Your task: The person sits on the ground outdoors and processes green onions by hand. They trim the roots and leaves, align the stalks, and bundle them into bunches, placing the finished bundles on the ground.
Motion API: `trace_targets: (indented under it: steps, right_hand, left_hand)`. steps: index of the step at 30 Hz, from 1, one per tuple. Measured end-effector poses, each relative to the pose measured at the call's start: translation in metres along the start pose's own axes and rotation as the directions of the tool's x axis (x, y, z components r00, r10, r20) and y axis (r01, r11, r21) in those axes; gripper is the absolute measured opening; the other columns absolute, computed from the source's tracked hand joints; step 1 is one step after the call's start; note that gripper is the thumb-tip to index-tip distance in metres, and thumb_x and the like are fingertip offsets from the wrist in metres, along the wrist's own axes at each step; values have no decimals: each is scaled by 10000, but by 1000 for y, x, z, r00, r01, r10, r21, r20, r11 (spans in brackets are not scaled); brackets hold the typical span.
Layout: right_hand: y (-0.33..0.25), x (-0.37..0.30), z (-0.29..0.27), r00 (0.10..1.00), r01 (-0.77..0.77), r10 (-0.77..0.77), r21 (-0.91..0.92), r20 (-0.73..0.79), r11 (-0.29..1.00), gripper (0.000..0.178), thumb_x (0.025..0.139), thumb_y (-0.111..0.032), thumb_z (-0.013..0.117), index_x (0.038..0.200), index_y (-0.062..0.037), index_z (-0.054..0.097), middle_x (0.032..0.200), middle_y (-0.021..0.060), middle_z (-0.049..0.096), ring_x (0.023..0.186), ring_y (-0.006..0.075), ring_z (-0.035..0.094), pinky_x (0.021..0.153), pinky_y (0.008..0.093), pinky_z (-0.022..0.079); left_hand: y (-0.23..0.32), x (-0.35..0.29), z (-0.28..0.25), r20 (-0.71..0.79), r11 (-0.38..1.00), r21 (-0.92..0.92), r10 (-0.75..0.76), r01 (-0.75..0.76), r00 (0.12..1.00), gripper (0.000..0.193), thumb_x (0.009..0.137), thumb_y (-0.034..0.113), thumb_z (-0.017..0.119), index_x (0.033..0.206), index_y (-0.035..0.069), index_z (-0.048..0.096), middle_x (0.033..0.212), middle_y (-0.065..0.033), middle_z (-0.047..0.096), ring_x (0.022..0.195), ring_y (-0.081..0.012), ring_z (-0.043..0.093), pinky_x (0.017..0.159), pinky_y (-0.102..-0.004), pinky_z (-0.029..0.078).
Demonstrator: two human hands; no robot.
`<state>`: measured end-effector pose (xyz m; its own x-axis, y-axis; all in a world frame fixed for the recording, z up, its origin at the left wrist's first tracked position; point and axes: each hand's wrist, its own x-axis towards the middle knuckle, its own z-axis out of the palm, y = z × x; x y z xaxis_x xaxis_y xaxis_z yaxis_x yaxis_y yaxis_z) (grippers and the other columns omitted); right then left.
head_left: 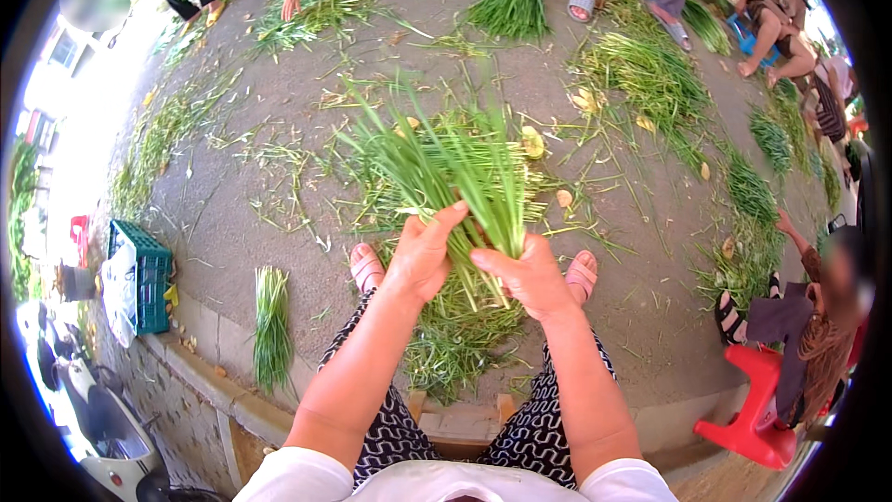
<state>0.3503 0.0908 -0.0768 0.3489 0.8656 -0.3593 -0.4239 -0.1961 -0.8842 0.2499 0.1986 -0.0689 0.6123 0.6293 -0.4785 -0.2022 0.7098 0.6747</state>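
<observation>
Both my hands hold long green chives over the ground between my feet. My left hand (423, 256) is closed around one part of the chives (390, 156), thumb on top, with the blades fanning up and to the left. In my right hand (531, 274) the fingers grip the pale lower ends of another part (502, 200), its tips pointing away from me and blurred. Some stems hang down between the two hands. Just beyond them lies a loose chive pile (372, 191), partly hidden by the held blades. Below my hands is a heap of scrappy green leaves (455, 349).
A tidy chive bundle (272, 325) lies at left, near a green plastic crate (139, 274) and a parked scooter (102, 423). Another bundle (511, 5) stands far ahead. More chives (650, 79) spread at right. Several people sit around; a red stool (753, 414) is at lower right.
</observation>
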Motion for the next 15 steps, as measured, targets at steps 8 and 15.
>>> trace_targets:
  steps: [8, 15]
  right_hand:
    - [1, -1, -7, 998, -53, 61, 208, -32, 977, 214, 835, -133, 641, 1026, -53, 585, 844, -10, 588, 581, 34, 501, 451, 195, 394]
    - [-13, 1, -12, 984, -56, 124, 431, -130, 900, 143, 839, -171, 651, 894, -93, 544, 753, -9, 534, 472, 27, 415, 365, 177, 300]
  left_hand:
    - [0, 6, -11, 135, 1000, 13, 2, -4, 991, 289, 862, 129, 606, 1128, 36, 544, 964, -67, 634, 801, -142, 586, 667, -279, 477]
    - [7, 6, -11, 59, 996, 82, 25, -30, 998, 288, 829, 153, 656, 1092, 72, 574, 938, -62, 634, 772, -138, 585, 645, -266, 484]
